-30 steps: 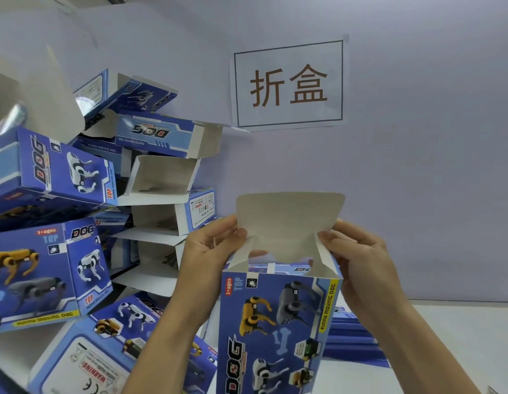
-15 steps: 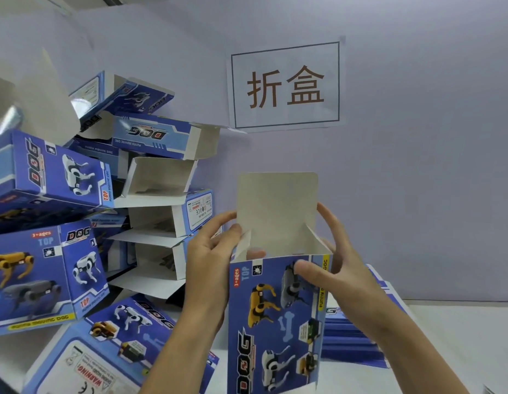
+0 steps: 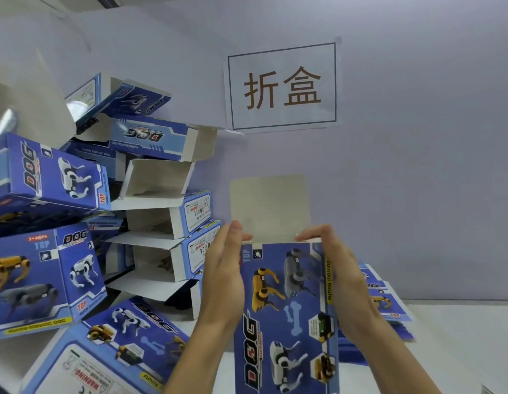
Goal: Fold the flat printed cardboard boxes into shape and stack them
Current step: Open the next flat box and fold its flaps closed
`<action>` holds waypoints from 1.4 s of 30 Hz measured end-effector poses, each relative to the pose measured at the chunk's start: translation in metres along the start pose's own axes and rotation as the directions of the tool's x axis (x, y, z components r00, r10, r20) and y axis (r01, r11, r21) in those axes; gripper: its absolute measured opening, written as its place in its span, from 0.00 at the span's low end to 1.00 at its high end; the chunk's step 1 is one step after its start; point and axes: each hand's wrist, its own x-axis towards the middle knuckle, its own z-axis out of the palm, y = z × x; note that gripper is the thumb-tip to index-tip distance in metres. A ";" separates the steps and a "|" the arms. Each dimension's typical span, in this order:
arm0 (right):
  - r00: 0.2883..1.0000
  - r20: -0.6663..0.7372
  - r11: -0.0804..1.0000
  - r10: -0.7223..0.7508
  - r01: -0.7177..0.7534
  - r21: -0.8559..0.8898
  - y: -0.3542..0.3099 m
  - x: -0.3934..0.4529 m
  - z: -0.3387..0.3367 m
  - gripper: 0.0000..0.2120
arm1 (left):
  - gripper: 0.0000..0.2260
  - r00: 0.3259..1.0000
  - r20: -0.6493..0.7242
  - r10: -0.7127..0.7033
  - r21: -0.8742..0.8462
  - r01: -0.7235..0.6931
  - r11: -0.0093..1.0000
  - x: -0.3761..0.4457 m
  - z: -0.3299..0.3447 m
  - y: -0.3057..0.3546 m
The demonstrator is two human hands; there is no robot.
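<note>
I hold a blue printed dog box (image 3: 287, 308) upright in front of me, its front panel facing me. Its plain top flap (image 3: 270, 206) stands straight up. My left hand (image 3: 224, 274) holds the box's left side, with the thumb over the top edge. My right hand (image 3: 343, 282) holds the right side the same way. Both side flaps are folded in under my thumbs. A stack of flat boxes (image 3: 386, 302) lies on the table behind my right hand, partly hidden.
A loose pile of folded boxes (image 3: 150, 194) fills the left, leaning against the wall, many with open ends. More boxes (image 3: 110, 348) lie at the lower left. A paper sign (image 3: 282, 86) hangs on the wall. The white table (image 3: 460, 336) shows at the right.
My hands slid from pinching the side flaps to holding the box's sides. The side flaps went from sticking up to folded in. The top flap now stands straight.
</note>
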 end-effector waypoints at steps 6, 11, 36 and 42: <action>0.998 -0.046 0.998 0.052 -0.054 -0.043 0.002 0.006 0.002 0.19 | 0.15 0.997 -0.045 -0.060 -0.041 0.058 0.997 0.002 0.001 -0.007; 0.997 -0.051 0.998 0.062 -0.062 0.013 0.004 0.004 0.002 0.14 | 0.15 1.000 0.000 -0.015 -0.014 0.015 1.000 0.003 0.004 -0.002; 0.998 -0.057 0.999 -0.020 0.022 0.033 0.007 0.003 0.003 0.14 | 0.12 0.993 0.013 0.116 -0.034 -0.115 0.993 0.000 0.000 -0.001; 0.998 -0.048 0.985 -0.040 0.048 0.166 0.009 -0.003 -0.004 0.21 | 0.12 0.994 0.032 0.108 -0.180 -0.101 0.978 -0.003 -0.002 -0.007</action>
